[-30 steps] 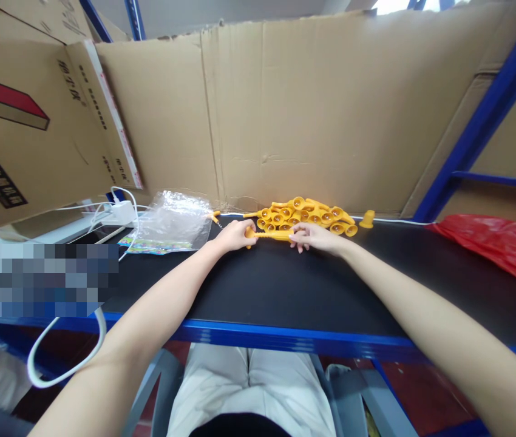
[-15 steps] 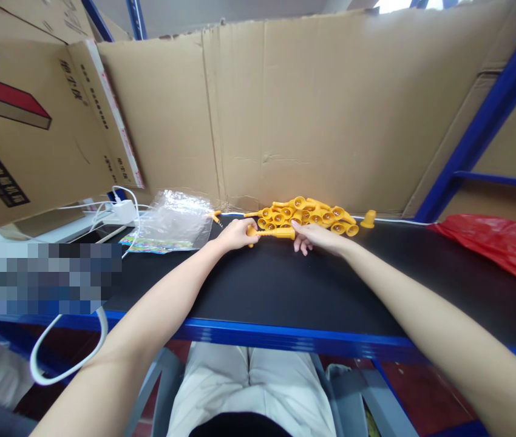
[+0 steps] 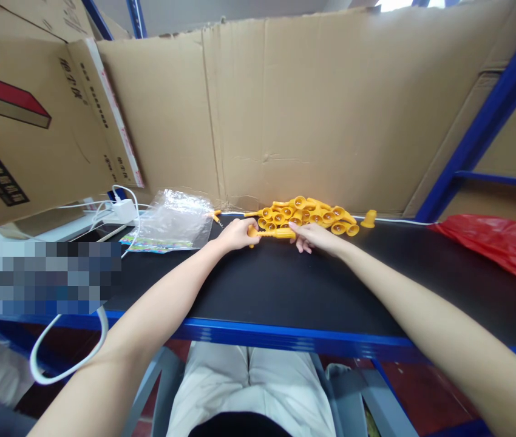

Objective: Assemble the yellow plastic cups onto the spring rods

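Between my two hands a yellow plastic piece (image 3: 280, 233), with a narrow ribbed stem and a thicker end, lies level just above the black tabletop. My left hand (image 3: 238, 234) is closed around its stem end. At the thicker end my right hand (image 3: 311, 235) has thumb and fingers closed on the rim, the lower fingers curled beneath. Right behind them rests a pile of yellow cup-ended pieces (image 3: 315, 212). A small yellow piece with a dark spiral tip (image 3: 217, 219) sits left of my left hand.
A clear plastic bag (image 3: 173, 218) lies left of my hands, near a white charger (image 3: 124, 211) with cables. One separate yellow cup (image 3: 369, 219) stands right of the pile. Red plastic (image 3: 504, 243) lies at far right. Cardboard (image 3: 331, 109) walls the back; a blue rail (image 3: 285, 335) edges the front.
My right hand has shifted slightly left, and its thumb and fingers now cover the thicker end of the yellow piece. My left hand has stayed in place.
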{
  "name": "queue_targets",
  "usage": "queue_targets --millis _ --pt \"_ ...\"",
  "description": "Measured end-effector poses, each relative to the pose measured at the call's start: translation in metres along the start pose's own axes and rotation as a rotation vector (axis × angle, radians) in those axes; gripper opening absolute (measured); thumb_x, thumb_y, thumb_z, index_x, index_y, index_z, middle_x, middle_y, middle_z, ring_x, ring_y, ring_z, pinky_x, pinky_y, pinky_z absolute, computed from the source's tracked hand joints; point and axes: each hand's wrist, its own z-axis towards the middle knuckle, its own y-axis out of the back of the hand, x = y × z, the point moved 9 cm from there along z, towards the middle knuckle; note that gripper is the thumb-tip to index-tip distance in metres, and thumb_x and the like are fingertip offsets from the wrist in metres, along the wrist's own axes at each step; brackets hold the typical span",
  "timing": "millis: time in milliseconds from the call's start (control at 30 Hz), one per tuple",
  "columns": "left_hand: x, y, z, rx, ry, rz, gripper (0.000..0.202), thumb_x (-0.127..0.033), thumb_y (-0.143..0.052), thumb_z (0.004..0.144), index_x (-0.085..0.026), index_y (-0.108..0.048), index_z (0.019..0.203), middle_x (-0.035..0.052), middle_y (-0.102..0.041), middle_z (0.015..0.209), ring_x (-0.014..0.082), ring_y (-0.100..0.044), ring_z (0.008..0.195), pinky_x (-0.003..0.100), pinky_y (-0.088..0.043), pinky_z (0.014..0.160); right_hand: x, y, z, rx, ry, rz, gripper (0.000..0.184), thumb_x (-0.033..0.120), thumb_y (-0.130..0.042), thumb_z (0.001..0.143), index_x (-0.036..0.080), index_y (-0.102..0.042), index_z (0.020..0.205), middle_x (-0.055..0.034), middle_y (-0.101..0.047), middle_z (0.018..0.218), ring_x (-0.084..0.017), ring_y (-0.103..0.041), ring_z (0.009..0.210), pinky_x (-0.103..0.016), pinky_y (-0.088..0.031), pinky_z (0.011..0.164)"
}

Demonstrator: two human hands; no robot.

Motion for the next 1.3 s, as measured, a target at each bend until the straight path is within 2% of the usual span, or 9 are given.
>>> queue_targets --millis 100,200,267,333,533,700,1067,1167,1300 --pt "0.002 0.000 0.000 -0.004 0.011 -0.003 0.024 -0.036 -0.060 0.066 -0.018 -0.060 0.082 -0.0030 -0.053 0.057 0.0110 -0.048 0.054 0.022 -0.030 0.051 0.000 0.000 0.000 0.021 -0.014 -0.029 0.060 0.065 -0.037 0.080 0.010 -0.059 0.071 -0.0058 -0.059 0.052 -0.007 -0.045 0.038 -0.022 -0.030 0.039" --pt "0.002 0.001 0.001 -0.004 0.017 -0.006 0.024 -0.036 -0.060 0.066 -0.017 -0.061 0.082 -0.0025 -0.054 0.057 0.0113 -0.048 0.054 0.022 -0.031 0.051 -0.001 0.000 0.000 0.067 0.009 -0.022 0.046 0.055 -0.058 0.073 0.012 -0.057 0.091 -0.0061 -0.064 0.073 -0.008 -0.054 0.049 -0.021 -0.035 0.043" --pt "0.001 0.001 0.001 -0.001 0.017 -0.004 0.024 -0.035 -0.060 0.065 -0.017 -0.061 0.082 -0.0023 -0.054 0.057 0.0113 -0.048 0.054 0.022 -0.031 0.052 -0.002 0.001 0.000 0.079 0.041 0.012 0.053 0.043 -0.069 0.066 0.016 -0.051 0.107 -0.0041 -0.063 0.083 -0.010 -0.057 0.057 -0.021 -0.038 0.048" --pt "0.001 0.001 0.001 0.001 0.019 -0.002 0.024 -0.035 -0.060 0.065 -0.017 -0.061 0.082 -0.0021 -0.055 0.058 0.0111 -0.048 0.054 0.022 -0.031 0.052 -0.004 0.003 0.002 0.067 0.063 0.059 0.057 0.037 -0.072 0.064 0.019 -0.046 0.113 -0.0026 -0.062 0.085 -0.010 -0.058 0.061 -0.022 -0.040 0.051" --pt "-0.001 0.000 0.000 0.029 -0.002 -0.001 0.027 -0.035 -0.059 0.066 -0.018 -0.061 0.086 -0.0018 -0.057 0.059 0.0125 -0.051 0.056 0.023 -0.034 0.054 -0.009 0.005 0.007 0.042 0.069 0.108 0.044 0.035 -0.069 0.065 0.018 -0.049 0.101 -0.0023 -0.060 0.083 -0.012 -0.060 0.061 -0.025 -0.044 0.056" --pt "0.000 -0.004 -0.001 0.084 -0.015 0.017 0.033 -0.037 -0.060 0.065 -0.019 -0.059 0.093 -0.0020 -0.057 0.061 0.0137 -0.052 0.058 0.023 -0.036 0.054 -0.011 0.007 0.007 0.033 0.059 0.112 0.046 0.034 -0.070 0.065 0.017 -0.050 0.102 -0.0033 -0.061 0.084 -0.012 -0.060 0.062 -0.026 -0.045 0.058" --pt "0.002 -0.006 -0.001 0.074 0.024 0.138 0.034 -0.036 -0.059 0.063 -0.020 -0.059 0.094 0.0006 -0.060 0.068 0.0165 -0.056 0.064 0.025 -0.040 0.058 -0.009 0.007 0.003 0.035 0.049 0.007 0.045 0.038 -0.067 0.069 0.015 -0.053 0.105 -0.0080 -0.067 0.087 -0.013 -0.060 0.063 -0.027 -0.044 0.060" --pt "0.001 -0.004 -0.001 0.062 0.037 0.157 0.034 -0.035 -0.059 0.063 -0.021 -0.059 0.094 0.0007 -0.061 0.068 0.0167 -0.057 0.065 0.025 -0.041 0.059 -0.002 0.005 -0.001 0.050 0.059 -0.042 0.040 0.043 -0.064 0.071 0.013 -0.056 0.097 -0.0088 -0.068 0.082 -0.012 -0.058 0.060 -0.026 -0.043 0.058" --pt "0.000 -0.003 -0.001 0.057 0.043 0.158 0.032 -0.034 -0.058 0.063 -0.021 -0.060 0.093 0.0004 -0.061 0.068 0.0168 -0.057 0.065 0.025 -0.042 0.060 0.006 0.003 -0.006 0.063 0.084 -0.081 0.040 0.051 -0.061 0.070 0.013 -0.058 0.082 -0.0049 -0.065 0.067 -0.011 -0.053 0.053 -0.026 -0.042 0.056"
